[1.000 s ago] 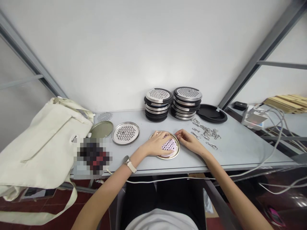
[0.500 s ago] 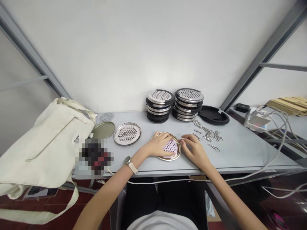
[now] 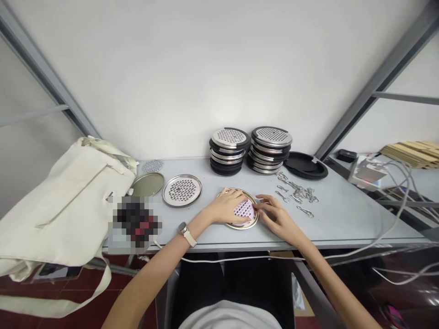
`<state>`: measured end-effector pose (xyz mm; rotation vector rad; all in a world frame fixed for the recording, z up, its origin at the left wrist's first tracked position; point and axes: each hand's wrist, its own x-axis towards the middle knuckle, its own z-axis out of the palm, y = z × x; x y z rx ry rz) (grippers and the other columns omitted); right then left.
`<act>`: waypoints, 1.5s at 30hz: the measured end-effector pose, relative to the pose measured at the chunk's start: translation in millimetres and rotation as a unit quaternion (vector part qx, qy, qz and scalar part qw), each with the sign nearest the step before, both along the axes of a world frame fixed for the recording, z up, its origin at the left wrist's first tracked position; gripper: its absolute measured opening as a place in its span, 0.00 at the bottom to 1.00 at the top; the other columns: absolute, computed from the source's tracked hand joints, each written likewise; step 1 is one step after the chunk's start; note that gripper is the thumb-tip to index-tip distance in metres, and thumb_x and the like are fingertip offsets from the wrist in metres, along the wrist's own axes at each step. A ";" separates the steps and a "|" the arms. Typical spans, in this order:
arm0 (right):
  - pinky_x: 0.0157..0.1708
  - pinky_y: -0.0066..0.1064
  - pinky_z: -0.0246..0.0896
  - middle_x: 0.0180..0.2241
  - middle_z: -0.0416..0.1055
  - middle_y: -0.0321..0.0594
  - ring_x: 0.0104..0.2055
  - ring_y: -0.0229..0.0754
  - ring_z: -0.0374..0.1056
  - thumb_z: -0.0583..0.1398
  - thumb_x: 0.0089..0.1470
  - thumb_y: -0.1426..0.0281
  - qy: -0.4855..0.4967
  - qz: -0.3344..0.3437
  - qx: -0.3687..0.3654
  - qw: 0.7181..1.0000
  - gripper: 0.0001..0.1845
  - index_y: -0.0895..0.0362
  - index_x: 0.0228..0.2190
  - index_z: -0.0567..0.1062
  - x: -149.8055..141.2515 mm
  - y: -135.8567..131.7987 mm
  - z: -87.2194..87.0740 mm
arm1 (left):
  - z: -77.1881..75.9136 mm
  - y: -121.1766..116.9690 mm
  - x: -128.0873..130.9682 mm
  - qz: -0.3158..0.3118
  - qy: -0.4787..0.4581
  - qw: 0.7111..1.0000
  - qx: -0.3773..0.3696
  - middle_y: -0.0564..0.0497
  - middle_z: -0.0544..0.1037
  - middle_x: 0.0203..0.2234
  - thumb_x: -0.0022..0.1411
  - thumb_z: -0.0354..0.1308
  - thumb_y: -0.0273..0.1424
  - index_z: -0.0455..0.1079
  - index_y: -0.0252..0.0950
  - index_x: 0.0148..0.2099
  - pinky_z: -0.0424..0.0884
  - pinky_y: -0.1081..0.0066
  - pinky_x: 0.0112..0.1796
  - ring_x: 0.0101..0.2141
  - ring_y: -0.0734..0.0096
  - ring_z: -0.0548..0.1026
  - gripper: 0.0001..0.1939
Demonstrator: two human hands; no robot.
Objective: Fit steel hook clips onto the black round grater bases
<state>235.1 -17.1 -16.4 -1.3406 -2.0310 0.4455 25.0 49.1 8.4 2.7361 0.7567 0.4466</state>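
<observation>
A round gold-rimmed metal plate (image 3: 254,222) lies on the table in front of me, with a lilac perforated sheet (image 3: 244,209) on it. My left hand (image 3: 228,208) rests spread over the left part of both, thumb along the near side, covering much of them. At the plate's right rim is my right hand (image 3: 276,215), its fingers apart and slightly bent. Its fingertips touch the rim beside the sheet's right edge. I see nothing held in it. Left of these lies a silver round plate with a perforated face (image 3: 182,190).
Two stacks of black-edged grater-like discs (image 3: 229,153) (image 3: 270,151) stand by the wall. Right of them are a black round tray (image 3: 305,165) and loose metal clips (image 3: 302,192). A plain round plate (image 3: 148,184), a perforated sheet (image 3: 152,166) and a cream bag (image 3: 65,205) are left.
My right hand's fingertips have shifted slightly inward over the plate's right rim, and its fingers have spread a little. My left hand stays in place on the sheet.
</observation>
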 end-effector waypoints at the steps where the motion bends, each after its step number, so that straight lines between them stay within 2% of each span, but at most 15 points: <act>1: 0.54 0.44 0.56 0.53 0.59 0.44 0.54 0.49 0.59 0.52 0.57 0.68 -0.001 0.008 0.000 1.000 0.15 0.53 0.43 0.74 1.9 0.2 0.0 | -0.3 0.4 0.3 0.002 0.004 1.000 0.000 0.48 0.68 0.45 0.53 0.56 0.50 0.62 0.43 0.51 0.54 0.59 0.50 0.48 0.57 0.64 0.27; 8: 0.56 0.44 0.54 0.55 0.58 0.45 0.56 0.48 0.57 0.51 0.54 0.74 -0.018 0.054 0.004 0.998 0.17 0.54 0.43 0.73 4.0 3.4 -0.5 | -2.3 1.5 0.5 0.000 0.005 1.000 0.004 0.48 0.68 0.46 0.54 0.55 0.50 0.62 0.42 0.51 0.55 0.58 0.50 0.48 0.56 0.64 0.27; 14: 0.55 0.45 0.54 0.54 0.59 0.45 0.56 0.48 0.57 0.50 0.51 0.79 -0.043 0.065 0.022 0.997 0.17 0.56 0.39 0.73 -0.8 5.0 1.3 | -3.3 0.7 1.0 -0.002 -0.004 1.000 0.006 0.48 0.68 0.45 0.54 0.55 0.50 0.62 0.42 0.51 0.56 0.58 0.49 0.48 0.57 0.65 0.27; 21: 0.51 0.45 0.59 0.52 0.61 0.47 0.52 0.49 0.58 0.49 0.51 0.82 -0.131 0.075 0.030 0.988 0.20 0.55 0.39 0.73 -7.1 10.6 13.7 | -1.5 -0.5 2.3 0.003 -0.002 1.000 -0.008 0.48 0.68 0.45 0.53 0.57 0.48 0.62 0.42 0.50 0.55 0.59 0.50 0.49 0.57 0.64 0.25; 26: 0.47 0.45 0.61 0.48 0.63 0.48 0.49 0.49 0.60 0.49 0.52 0.82 -0.164 0.073 0.017 0.984 0.17 0.56 0.32 0.75 -10.7 15.0 23.6 | -0.9 -1.4 2.2 0.001 -0.009 1.000 -0.008 0.48 0.69 0.45 0.53 0.58 0.47 0.62 0.41 0.50 0.55 0.59 0.49 0.49 0.56 0.64 0.26; 34: 0.52 0.41 0.57 0.51 0.61 0.48 0.53 0.48 0.58 0.49 0.50 0.84 -0.204 0.064 -0.052 0.975 0.21 0.57 0.35 0.77 -8.6 19.8 36.3 | -3.2 -1.3 0.6 0.004 -0.017 1.000 -0.012 0.48 0.68 0.46 0.54 0.57 0.47 0.62 0.42 0.52 0.53 0.58 0.50 0.49 0.57 0.63 0.26; 39: 0.51 0.42 0.57 0.51 0.62 0.48 0.52 0.50 0.58 0.51 0.47 0.85 -0.235 0.077 -0.058 0.967 0.18 0.57 0.26 0.77 -15.0 26.7 38.9 | -1.9 -2.7 0.4 0.007 -0.018 1.000 -0.018 0.48 0.68 0.47 0.54 0.57 0.48 0.62 0.41 0.51 0.53 0.58 0.51 0.50 0.57 0.63 0.25; 42: 0.51 0.42 0.57 0.51 0.63 0.47 0.52 0.50 0.59 0.51 0.48 0.84 -0.219 0.070 -0.081 0.970 0.19 0.56 0.28 0.78 -12.8 29.2 40.2 | -1.2 -3.5 -0.2 0.004 -0.026 1.000 -0.010 0.48 0.68 0.48 0.54 0.56 0.49 0.61 0.41 0.52 0.53 0.59 0.51 0.50 0.58 0.63 0.27; 45: 0.52 0.41 0.57 0.49 0.64 0.47 0.53 0.49 0.60 0.50 0.52 0.79 -0.183 0.053 -0.095 0.977 0.18 0.56 0.33 0.78 -5.9 30.9 39.7 | 1.8 -3.0 -4.5 0.018 -0.041 0.999 0.022 0.46 0.67 0.48 0.60 0.52 0.47 0.58 0.39 0.54 0.53 0.60 0.52 0.50 0.60 0.63 0.25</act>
